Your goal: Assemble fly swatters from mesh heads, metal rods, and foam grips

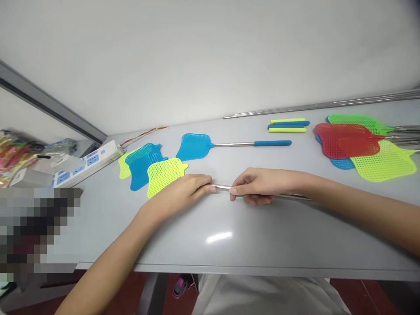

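A thin silver metal rod runs between my two hands, just above or on the grey table. My left hand is closed on its left end, thumb and fingers pinching it. Further right, my right hand grips the rod, and its other end passes under my right forearm. Close to my left hand lies a yellow fly swatter head, partly covered by that hand. Beside it are a blue swatter head and another yellow one. Behind my hands rests a whole blue fly swatter with metal shaft and blue handle.
Blue and yellow handle tubes lie at the back. Red, green and yellow swatters overlap on the right. Long metal rods line the wall. A power strip sits at left; the table's front edge is near me.
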A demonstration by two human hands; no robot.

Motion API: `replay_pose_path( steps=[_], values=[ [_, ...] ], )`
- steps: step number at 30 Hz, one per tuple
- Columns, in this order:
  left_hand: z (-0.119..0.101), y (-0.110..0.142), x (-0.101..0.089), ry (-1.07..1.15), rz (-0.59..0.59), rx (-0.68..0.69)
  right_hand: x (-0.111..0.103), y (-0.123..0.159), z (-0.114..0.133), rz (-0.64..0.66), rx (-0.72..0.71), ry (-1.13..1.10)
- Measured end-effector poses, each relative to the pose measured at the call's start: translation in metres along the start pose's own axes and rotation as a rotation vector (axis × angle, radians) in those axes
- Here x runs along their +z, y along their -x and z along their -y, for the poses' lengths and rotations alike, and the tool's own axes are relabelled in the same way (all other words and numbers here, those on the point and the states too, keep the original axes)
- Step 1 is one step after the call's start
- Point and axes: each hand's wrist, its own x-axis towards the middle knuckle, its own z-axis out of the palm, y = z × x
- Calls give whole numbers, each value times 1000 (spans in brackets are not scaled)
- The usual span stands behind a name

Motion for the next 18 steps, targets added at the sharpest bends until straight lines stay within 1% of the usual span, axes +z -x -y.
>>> replay_pose_path(
  steps=[2,4,7,10,13,18],
  values=[
    [4,1,-2,-7,-11,-10,-5,1,0,18,18,24],
    [7,1,-3,-24,-21,-24,-9,2,1,7,32,44],
    [7,0,-2,-74,-10,-16,-12,3,0,9,40,41],
    [3,-1,4,-193,-12,33,-10,4,0,3,36,20],
    [1,-2,9,-299,-40,58,-5,5,0,-52,37,39],
    [1,-2,12,-328,-51,54,0,5,0,-87,31,43]
  ],
)
